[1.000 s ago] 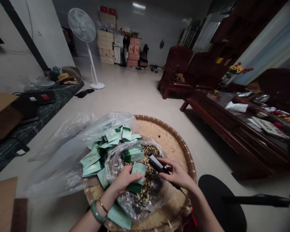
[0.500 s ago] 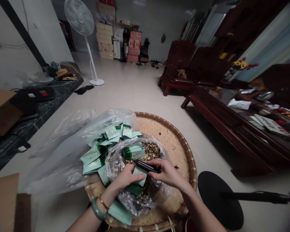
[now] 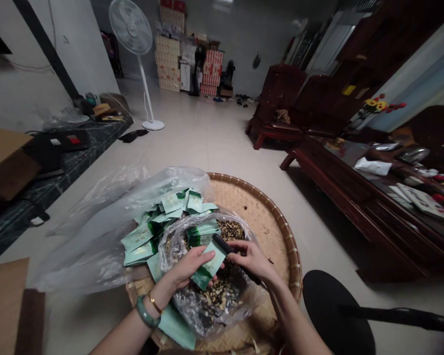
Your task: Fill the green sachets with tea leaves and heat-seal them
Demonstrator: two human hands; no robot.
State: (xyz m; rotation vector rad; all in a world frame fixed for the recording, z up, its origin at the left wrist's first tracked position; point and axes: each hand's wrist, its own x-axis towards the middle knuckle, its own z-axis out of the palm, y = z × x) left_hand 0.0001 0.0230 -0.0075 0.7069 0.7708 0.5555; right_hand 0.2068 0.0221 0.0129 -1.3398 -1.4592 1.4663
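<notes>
My left hand (image 3: pixel 187 268) grips a small light-green pouch (image 3: pixel 210 265) over a clear plastic bag (image 3: pixel 207 296) of dried brown bits. My right hand (image 3: pixel 252 260) is closed on a black scoop (image 3: pixel 229 249) whose tip touches the mouth of the pouch. Both hands hover above a round woven bamboo tray (image 3: pixel 281 231). A heap of green pouches (image 3: pixel 163 222) lies on the tray's left side, partly under a larger clear bag (image 3: pixel 107 231). A bundle of pouches (image 3: pixel 203 231) rests on the dried bits.
A dark wooden table (image 3: pixel 373 197) with clutter runs along the right, with dark chairs (image 3: pixel 277 103) behind it. A black round stool (image 3: pixel 336 310) stands at lower right. At left is a dark counter (image 3: pixel 66 162) with cardboard boxes (image 3: pixel 3 158); a standing fan (image 3: pixel 133 39) is behind.
My right hand has swung the black scoop to the left and tipped it against the pouch mouth. My left hand has tilted the pouch up toward it.
</notes>
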